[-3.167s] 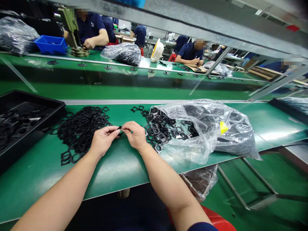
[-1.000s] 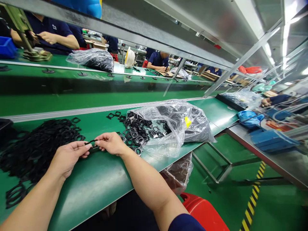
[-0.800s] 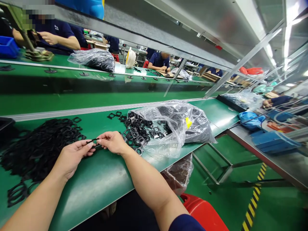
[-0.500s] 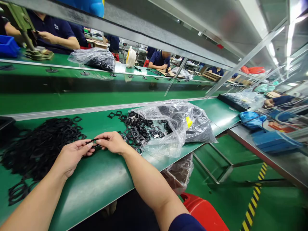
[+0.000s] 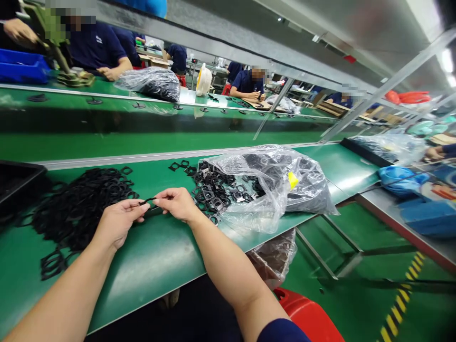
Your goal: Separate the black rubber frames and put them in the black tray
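Between my two hands is a thin black plastic part (image 5: pixel 150 201), seen nearly edge-on. My left hand (image 5: pixel 123 219) pinches its left end, and my right hand (image 5: pixel 177 203) pinches the right end. The fingers partly hide it, so its full outline does not show. Left of my hands lies a heap of black ring-shaped frames (image 5: pixel 80 204) on the green table (image 5: pixel 153 266). Beyond my right hand, smaller black parts with ring openings (image 5: pixel 213 187) spill from a clear plastic bag (image 5: pixel 306 185) bearing a yellow mark.
A black tray (image 5: pixel 21 183) stands at the left. Behind the table runs a green conveyor belt (image 5: pixel 160 135) with black pieces along its far edge. Co-workers sit across it. A red stool (image 5: pixel 309 316) and a plastic-lined box (image 5: pixel 274 259) are below the table edge at right.
The camera view has turned left, so everything sits further right and the black tray shows more. My hands keep hold of the thin black part in nearly the same pose.
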`<state>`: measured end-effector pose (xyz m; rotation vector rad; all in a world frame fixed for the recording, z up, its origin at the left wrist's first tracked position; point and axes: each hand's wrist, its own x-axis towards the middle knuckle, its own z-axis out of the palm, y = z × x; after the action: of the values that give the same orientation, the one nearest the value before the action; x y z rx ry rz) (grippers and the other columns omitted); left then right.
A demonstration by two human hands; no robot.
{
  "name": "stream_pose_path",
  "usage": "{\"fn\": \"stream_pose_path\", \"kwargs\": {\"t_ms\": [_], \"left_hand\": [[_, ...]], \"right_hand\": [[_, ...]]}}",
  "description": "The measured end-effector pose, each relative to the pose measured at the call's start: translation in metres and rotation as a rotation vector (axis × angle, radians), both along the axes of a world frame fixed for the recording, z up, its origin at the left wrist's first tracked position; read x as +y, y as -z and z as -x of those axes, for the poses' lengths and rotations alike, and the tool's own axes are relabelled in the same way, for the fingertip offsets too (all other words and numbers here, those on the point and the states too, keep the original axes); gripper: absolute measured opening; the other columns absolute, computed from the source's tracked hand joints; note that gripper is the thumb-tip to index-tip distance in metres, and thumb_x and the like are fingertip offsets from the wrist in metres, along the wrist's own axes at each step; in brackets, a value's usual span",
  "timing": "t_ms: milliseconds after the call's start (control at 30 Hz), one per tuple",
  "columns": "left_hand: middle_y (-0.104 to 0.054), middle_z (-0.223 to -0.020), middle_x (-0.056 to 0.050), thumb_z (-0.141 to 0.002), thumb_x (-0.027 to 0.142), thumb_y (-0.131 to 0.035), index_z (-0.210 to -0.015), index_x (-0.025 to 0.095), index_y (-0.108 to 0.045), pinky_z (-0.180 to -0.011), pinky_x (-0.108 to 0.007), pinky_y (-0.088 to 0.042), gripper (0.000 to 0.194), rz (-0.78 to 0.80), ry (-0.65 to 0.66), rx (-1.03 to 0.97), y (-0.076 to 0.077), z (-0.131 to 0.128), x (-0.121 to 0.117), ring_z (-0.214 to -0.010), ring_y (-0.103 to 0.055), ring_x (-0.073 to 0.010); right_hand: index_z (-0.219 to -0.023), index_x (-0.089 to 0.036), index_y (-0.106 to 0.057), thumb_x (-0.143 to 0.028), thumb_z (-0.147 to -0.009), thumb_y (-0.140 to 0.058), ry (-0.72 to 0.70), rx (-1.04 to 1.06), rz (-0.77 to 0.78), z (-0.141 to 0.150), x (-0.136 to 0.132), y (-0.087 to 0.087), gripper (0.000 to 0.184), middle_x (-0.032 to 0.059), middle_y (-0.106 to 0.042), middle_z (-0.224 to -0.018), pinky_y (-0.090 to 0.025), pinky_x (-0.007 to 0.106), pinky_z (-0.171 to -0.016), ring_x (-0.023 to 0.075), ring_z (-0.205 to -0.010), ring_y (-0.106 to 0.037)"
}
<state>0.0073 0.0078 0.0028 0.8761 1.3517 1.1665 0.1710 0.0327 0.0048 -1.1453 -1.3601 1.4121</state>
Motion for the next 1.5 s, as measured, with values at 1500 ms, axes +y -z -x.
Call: {"fn": "stream_pose_path", "kwargs": {"t_ms": [1500], "left_hand": [[-0.065,-0.099,-0.016,-0.085,0.028,-0.037,-0.095,0.018,-0.072,-0.075,-0.039,-0.044,0.037,-0.42,0.39,1.66,-0.005,0.014,0.029,-0.089,-0.06,-0.0301]], "right_hand": [[-0.099,-0.022,-0.069,-0.028,-0.086,-0.052,0.04,-0.753,-0.482,-0.002,0.006,0.015,0.022,0.0026,-0.071,-0.093,-0.045,0.024,-0.079,0.014,-0.085,-0.063]]}}
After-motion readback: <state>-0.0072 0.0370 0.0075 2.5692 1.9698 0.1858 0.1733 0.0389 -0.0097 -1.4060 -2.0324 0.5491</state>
